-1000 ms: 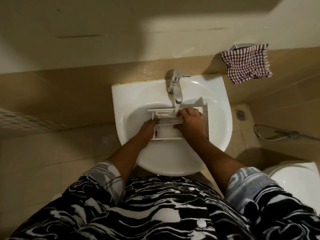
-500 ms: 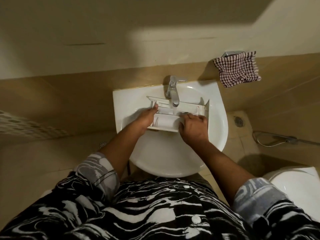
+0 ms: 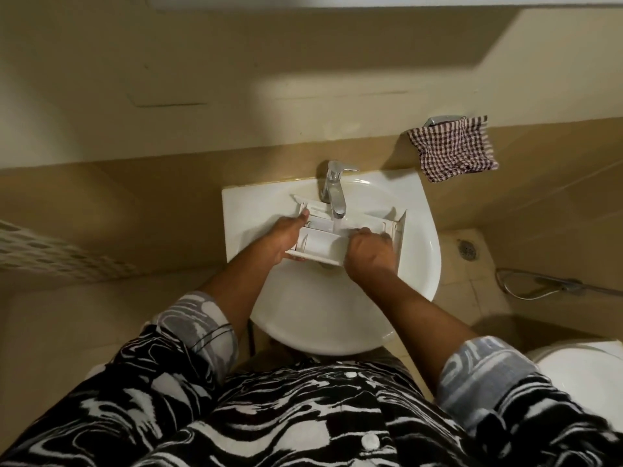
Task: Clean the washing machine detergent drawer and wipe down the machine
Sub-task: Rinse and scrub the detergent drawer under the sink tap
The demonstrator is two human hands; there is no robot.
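The white detergent drawer lies across the white sink, under the chrome tap, from which water runs into it. My left hand grips the drawer's left side, thumb on its edge. My right hand rests curled on the drawer's right part, fingers inside a compartment; whether it holds anything is hidden. The drawer's front panel stands at the right end.
A red-checked cloth hangs on a wall holder right of the sink. A floor drain, a spray hose and a white toilet are at the right. A perforated basket edge is at left.
The drawer has been lifted and shifted back under the tap. My right hand slid from the drawer's middle toward its right part. The camera view tilted a little.
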